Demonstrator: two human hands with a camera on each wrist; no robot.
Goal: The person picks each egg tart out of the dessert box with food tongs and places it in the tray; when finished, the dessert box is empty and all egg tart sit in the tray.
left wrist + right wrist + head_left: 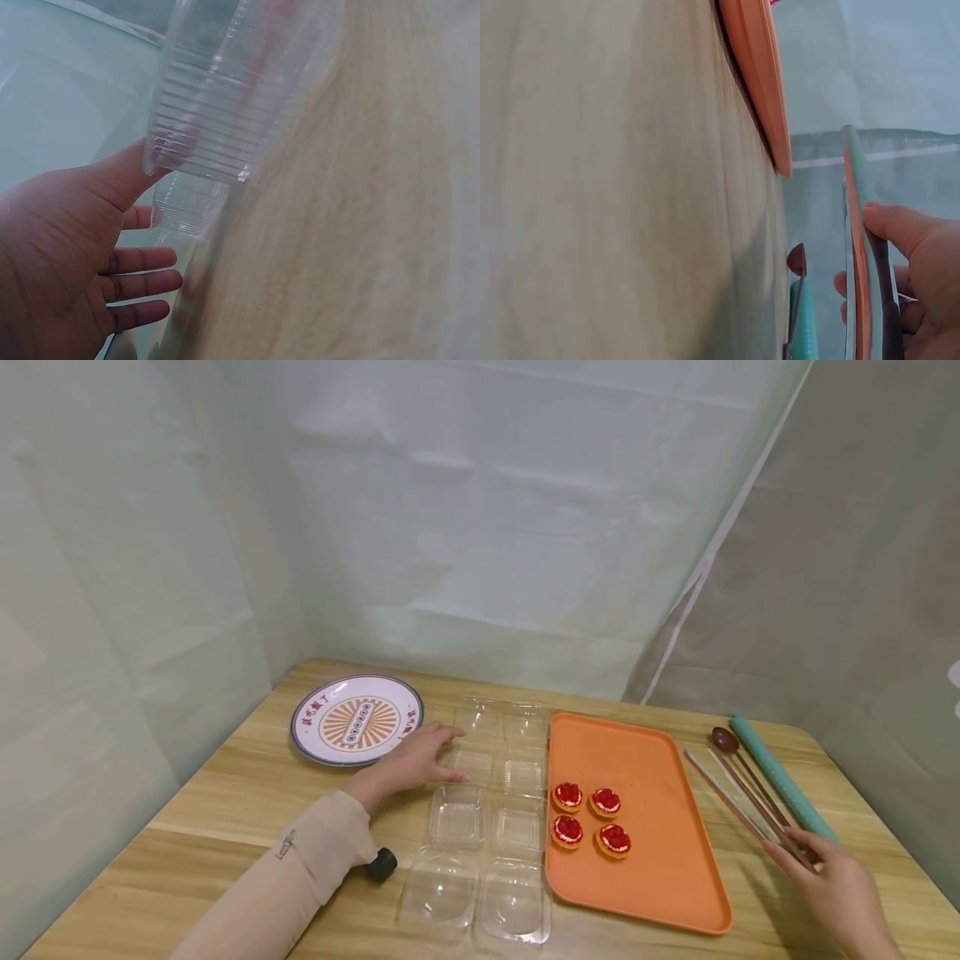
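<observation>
My left hand (414, 762) reaches over the far part of a group of clear plastic lidded boxes (459, 814). Its fingers are extended and spread, with the thumb apart. In the left wrist view, the thumb is partly behind the ribbed wall of a near clear box (217, 112), while the fingers lie by a farther one; whether they touch is unclear. At the right, my right hand (840, 889) grips a pair of tongs (861, 270) with metal arms and a dark handle, raised off the table. Several red-topped tarts (567, 797) sit on an orange tray (637, 752).
A white plate (307, 739) with a blue rim and printed pattern stands at the back left. Right of the tray lie a brown spoon (724, 740) and a teal rolling pin (780, 777). Pale curtains (480, 527) hang behind the wooden table (247, 793).
</observation>
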